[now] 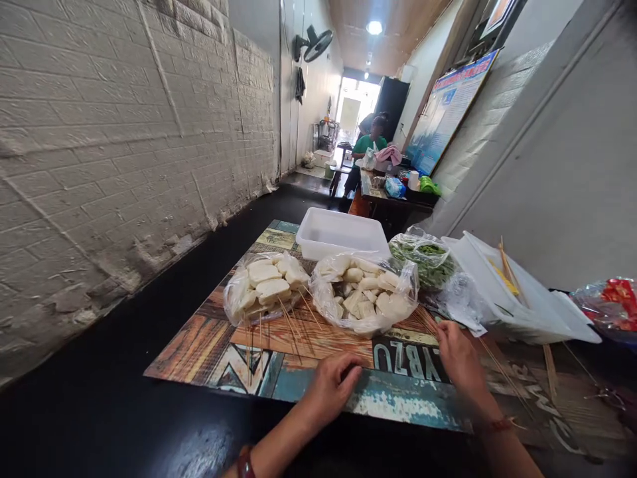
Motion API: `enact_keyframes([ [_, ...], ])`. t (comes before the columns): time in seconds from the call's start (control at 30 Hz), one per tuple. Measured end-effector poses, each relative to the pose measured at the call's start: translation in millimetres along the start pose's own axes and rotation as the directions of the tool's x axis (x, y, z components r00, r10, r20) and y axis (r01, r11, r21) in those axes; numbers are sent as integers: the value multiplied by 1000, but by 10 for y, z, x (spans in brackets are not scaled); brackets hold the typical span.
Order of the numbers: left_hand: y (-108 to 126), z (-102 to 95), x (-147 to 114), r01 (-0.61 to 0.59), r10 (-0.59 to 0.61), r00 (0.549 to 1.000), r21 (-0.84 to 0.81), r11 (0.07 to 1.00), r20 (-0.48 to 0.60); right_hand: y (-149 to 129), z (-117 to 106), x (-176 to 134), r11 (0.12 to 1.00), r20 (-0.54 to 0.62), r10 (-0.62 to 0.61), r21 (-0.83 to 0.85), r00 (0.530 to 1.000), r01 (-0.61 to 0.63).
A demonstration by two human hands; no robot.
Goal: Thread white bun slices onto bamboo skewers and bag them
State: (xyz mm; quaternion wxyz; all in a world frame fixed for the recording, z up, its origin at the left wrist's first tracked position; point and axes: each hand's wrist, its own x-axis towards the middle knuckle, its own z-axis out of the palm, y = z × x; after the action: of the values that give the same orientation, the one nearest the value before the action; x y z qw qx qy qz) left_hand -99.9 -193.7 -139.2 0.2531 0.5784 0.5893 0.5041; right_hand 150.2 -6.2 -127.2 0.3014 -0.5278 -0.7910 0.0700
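My left hand (334,384) rests near the table's front edge, fingers loosely curled and the thumb apart, with nothing visible in it. My right hand (454,346) is farther right, its fingers closed at the ends of thin bamboo skewers (426,320). Between and beyond the hands sits an open clear plastic bag of pale, cut white pieces (365,302). To its left, larger pale slabs (271,289) lie on and in another clear bag, with several skewers poking out toward me. What the pale food is, I cannot tell.
Behind the bags stands a white plastic tub (343,232). Leafy greens (423,259) in a bag and tilted white containers (527,299) occupy the right side. More skewers (502,372) lie right of my right hand. A person in green (368,143) sits at a far table.
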Motion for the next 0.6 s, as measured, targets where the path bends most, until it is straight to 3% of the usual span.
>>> enact_keyframes([
  [0.1, -17, 10, -20, -17, 15, 999, -28, 999, -38, -69, -185, -108, 989, -153, 73, 142, 986, -52],
  [0.2, 40, -19, -60, -70, 69, 989, -8, 997, -129, -347, -371, -234, 917, -189, 147, 394, 971, -62],
  [0.23, 83, -45, -69, -105, 107, 981, 24, 994, -159, -493, -425, -284, 770, -146, 208, 634, 967, -70],
  [0.3, 196, -121, -60, -180, 202, 958, 122, 976, -202, -844, -505, -387, 502, -27, 224, 860, 974, -92],
  [0.37, 316, -210, 4, -235, 294, 930, 260, 937, -221, -1235, -518, -470, 391, 91, 117, 911, 989, -130],
  [0.43, 407, -280, 113, -245, 359, 910, 429, 870, -207, -1599, -445, -499, 352, 209, -22, 917, 978, -188],
  [0.5, 446, -305, 225, -235, 365, 922, 568, 789, -126, -1868, -298, -461, 354, 275, -113, 909, 955, -220],
  [0.6, 424, -255, 299, -211, 247, 968, 672, 710, 42, -1992, -28, -329, 458, 310, -146, 863, 939, -214],
])
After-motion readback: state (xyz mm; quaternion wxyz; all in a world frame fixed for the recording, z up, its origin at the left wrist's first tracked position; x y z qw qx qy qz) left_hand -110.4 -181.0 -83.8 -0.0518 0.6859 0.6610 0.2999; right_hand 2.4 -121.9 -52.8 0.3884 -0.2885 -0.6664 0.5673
